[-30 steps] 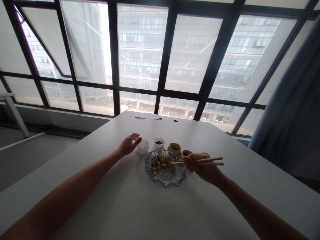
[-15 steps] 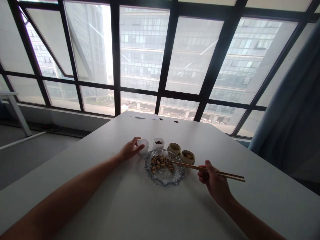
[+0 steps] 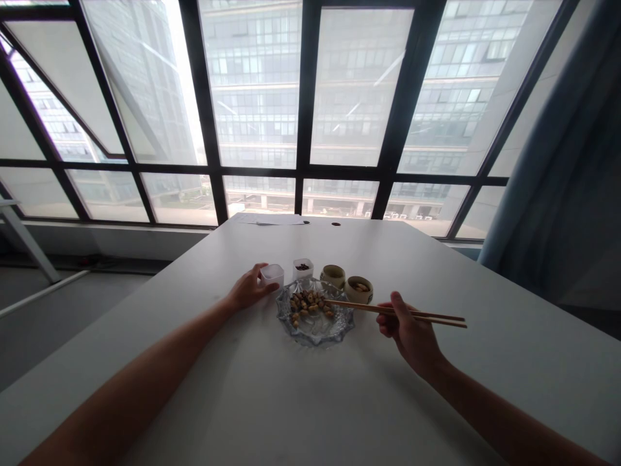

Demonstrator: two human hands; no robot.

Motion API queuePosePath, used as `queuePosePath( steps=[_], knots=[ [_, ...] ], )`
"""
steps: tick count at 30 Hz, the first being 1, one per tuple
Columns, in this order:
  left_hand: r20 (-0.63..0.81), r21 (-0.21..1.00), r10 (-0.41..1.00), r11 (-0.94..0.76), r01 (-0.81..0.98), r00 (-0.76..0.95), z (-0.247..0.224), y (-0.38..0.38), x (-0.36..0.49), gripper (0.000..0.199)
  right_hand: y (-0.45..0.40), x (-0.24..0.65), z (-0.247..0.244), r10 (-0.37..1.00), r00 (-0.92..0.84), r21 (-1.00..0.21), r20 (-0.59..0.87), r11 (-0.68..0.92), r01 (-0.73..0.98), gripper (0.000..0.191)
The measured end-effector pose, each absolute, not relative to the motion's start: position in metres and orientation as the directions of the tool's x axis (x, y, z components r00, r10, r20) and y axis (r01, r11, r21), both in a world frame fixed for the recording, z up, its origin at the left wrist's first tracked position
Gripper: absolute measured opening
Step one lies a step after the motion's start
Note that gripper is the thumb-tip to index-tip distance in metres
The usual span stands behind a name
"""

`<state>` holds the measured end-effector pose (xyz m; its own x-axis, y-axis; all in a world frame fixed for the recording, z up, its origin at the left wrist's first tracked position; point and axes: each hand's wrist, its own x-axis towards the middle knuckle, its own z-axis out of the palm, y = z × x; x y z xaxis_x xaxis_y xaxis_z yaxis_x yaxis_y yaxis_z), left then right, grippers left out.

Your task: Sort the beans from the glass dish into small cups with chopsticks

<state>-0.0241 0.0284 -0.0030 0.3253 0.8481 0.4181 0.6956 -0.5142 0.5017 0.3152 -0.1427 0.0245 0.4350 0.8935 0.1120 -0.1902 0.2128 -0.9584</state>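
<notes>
My right hand (image 3: pixel 411 331) is closed round a pair of wooden chopsticks (image 3: pixel 388 310), whose tips reach into the nuts (image 3: pixel 310 304) in a scalloped glass bowl (image 3: pixel 315 338). Whether the tips pinch a nut is too small to tell. With thumb and fingers round its near left side, my left hand (image 3: pixel 250 288) grips a translucent plastic cup (image 3: pixel 272 275) standing on the table. Beside it, a second plastic cup (image 3: pixel 303 269) holds small dark pieces. Two greenish ceramic cups follow to the right: one cup (image 3: pixel 332 277), and another cup (image 3: pixel 358 291) with light brown pieces inside.
The white table (image 3: pixel 272 401) runs forward to a large window wall. Sheets of paper (image 3: pixel 272 219) lie at its far edge, by two round holes. A blue-grey curtain (image 3: pixel 538 175) hangs at the right.
The whole view has shifted slightly, so everything on the table sits a little higher and further left. Both hands keep their holds, and the chopstick tips stay at the nuts.
</notes>
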Motion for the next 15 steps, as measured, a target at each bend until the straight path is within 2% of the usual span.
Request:
queuePosePath(
  steps=[5, 11, 15],
  knots=[
    [0.417, 0.495, 0.847, -0.515, 0.700, 0.329, -0.002, 0.028, -0.023, 0.079, -0.143, 0.314, 0.025, 0.888, 0.445, -0.964, 0.118, 0.210, -0.164, 0.057],
    [0.406, 0.501, 0.854, -0.507, 0.702, 0.327, -0.001, 0.027, -0.022, 0.077, -0.151, 0.309, 0.026, 0.869, 0.384, -0.949, 0.313, 0.305, 0.085, 0.055],
    [0.404, 0.504, 0.855, -0.504, 0.701, 0.325, -0.001, 0.027, -0.022, 0.076, -0.154, 0.305, 0.028, 0.876, 0.351, -0.944, 0.330, 0.308, 0.120, 0.056]
  ],
)
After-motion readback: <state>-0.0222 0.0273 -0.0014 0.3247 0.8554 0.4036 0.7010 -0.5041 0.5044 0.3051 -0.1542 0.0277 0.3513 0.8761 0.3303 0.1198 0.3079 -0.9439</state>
